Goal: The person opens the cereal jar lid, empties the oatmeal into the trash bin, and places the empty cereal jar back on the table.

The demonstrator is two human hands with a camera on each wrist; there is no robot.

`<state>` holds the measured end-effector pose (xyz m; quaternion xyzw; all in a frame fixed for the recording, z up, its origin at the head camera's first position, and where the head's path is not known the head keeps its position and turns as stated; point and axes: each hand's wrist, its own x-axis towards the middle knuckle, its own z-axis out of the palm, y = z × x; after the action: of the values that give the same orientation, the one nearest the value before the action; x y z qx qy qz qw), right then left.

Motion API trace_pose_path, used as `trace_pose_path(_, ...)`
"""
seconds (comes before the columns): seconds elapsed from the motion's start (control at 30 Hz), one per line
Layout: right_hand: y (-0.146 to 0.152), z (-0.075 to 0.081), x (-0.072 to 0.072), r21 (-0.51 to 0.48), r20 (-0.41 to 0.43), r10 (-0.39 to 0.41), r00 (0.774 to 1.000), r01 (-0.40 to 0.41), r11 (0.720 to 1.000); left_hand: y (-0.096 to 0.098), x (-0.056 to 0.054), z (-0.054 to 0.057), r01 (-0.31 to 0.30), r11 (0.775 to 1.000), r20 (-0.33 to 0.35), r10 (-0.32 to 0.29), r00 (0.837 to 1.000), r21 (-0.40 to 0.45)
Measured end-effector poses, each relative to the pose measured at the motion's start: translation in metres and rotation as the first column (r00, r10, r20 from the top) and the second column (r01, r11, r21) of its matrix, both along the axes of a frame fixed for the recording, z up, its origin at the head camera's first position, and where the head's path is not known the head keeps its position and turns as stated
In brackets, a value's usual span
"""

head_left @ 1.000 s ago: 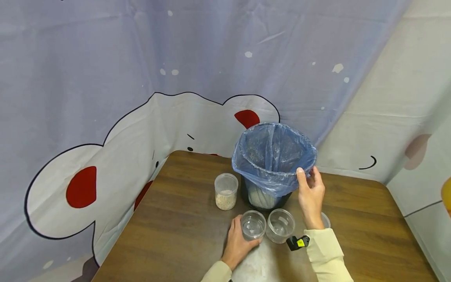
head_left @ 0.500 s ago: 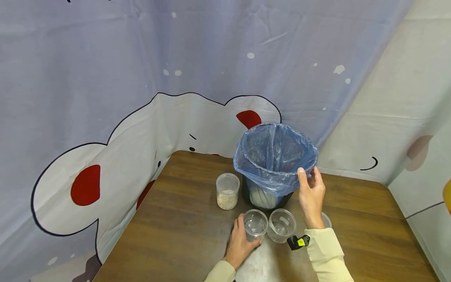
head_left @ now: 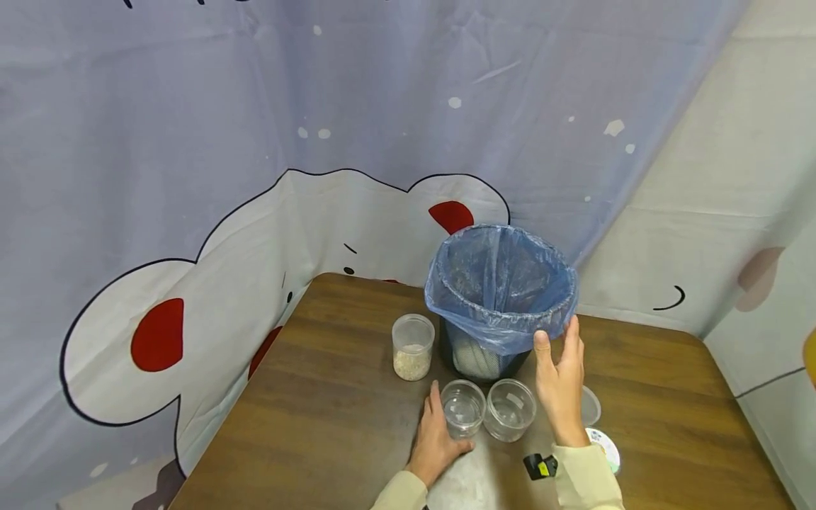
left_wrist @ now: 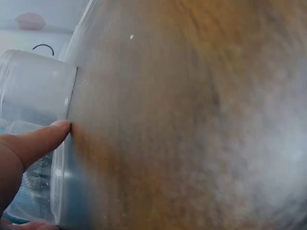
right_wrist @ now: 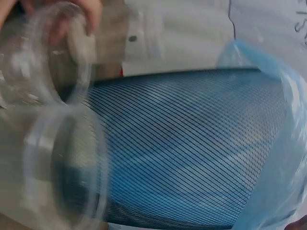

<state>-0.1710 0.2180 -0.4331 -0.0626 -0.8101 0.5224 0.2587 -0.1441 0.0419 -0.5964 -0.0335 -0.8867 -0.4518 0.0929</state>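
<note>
My left hand (head_left: 435, 439) lies around the near left side of a clear plastic jar (head_left: 462, 416), its index finger straight and thumb spread. In the left wrist view, the thumb (left_wrist: 41, 141) reaches the jar's rim. A second clear jar (head_left: 510, 414) stands right beside that one. My right hand (head_left: 562, 393) is raised with fingers extended, just below the rim of a blue plastic bag (head_left: 497, 329), holding nothing; its fingertips may brush the bag. The bag lines a dark mesh bin (right_wrist: 182, 148), folded over its rim.
Left of the bin stands a clear jar (head_left: 411, 361) partly filled with pale grains. Right of my right wrist lie a translucent lid (head_left: 590, 406) and a white printed disc (head_left: 608, 448), partly hidden by the sleeve. A patterned cloth (head_left: 357, 227) hangs behind the wooden table (head_left: 319, 397).
My right hand has let go of the bag's rim and moved slightly down, uncovering the white disc. My left hand's fingers have loosened and straightened beside the jar.
</note>
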Motion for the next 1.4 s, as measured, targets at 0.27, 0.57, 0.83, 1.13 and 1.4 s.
trace_pose_path(0.27,-0.033,-0.032,0.056,-0.028,0.023,-0.02,1.0,0.021,0.999,0.0,0.004,0.002,0.013,0.999,0.071,-0.016,0.997,0.052)
trace_pose_path(0.57,-0.054,-0.068,0.109,-0.259,0.126,-0.165,0.978,0.193,0.946,-0.008,0.015,0.013,0.035,0.987,0.131,-0.056,0.99,0.155)
trace_pose_path(0.83,-0.048,-0.158,0.117,-0.246,0.242,-0.162,0.957,0.222,0.944,-0.036,0.002,0.025,-0.106,0.975,0.126,0.082,0.989,0.195)
trace_pose_path(1.13,-0.041,-0.181,0.117,-0.268,0.235,-0.157,0.959,0.219,0.938,-0.06,-0.051,0.029,-0.327,0.899,0.133,0.3,0.945,0.293)
trace_pose_path(1.4,-0.039,-0.18,0.119,-0.331,0.216,-0.107,0.971,0.175,0.927,-0.059,-0.083,0.034,-0.295,0.907,0.178,0.251,0.951,0.3)
